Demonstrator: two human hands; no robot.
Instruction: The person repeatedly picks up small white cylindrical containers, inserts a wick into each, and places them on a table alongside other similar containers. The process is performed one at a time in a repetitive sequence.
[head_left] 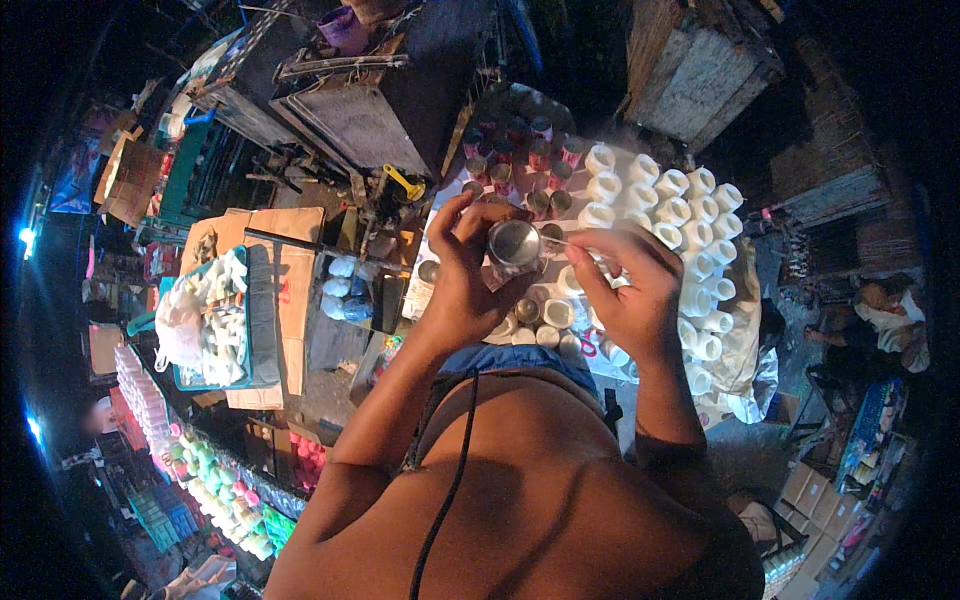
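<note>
In front of my body, my left hand [465,262] is closed around a small round metal cup [516,243], its shiny hollow inside facing up. Close to the cup's right side, my right hand [638,275] pinches a thin pale strand [557,241]; whether it is string or wire I cannot tell. Beyond my hands stand rows of reddish cans with dark tops [539,152]. To their right, several rows of white hollow cylinders [672,210] cover the table. A few metal cups [527,310] and white pieces sit below my hands, near my waist.
On the left, a teal tray [180,370] holds white pieces and a plastic bag, on flattened cardboard [290,345]. Blue-wrapped bundles [346,290] lie between it and the table. Wooden cabinets [360,125] stand beyond. Another person [890,325] is at the far right.
</note>
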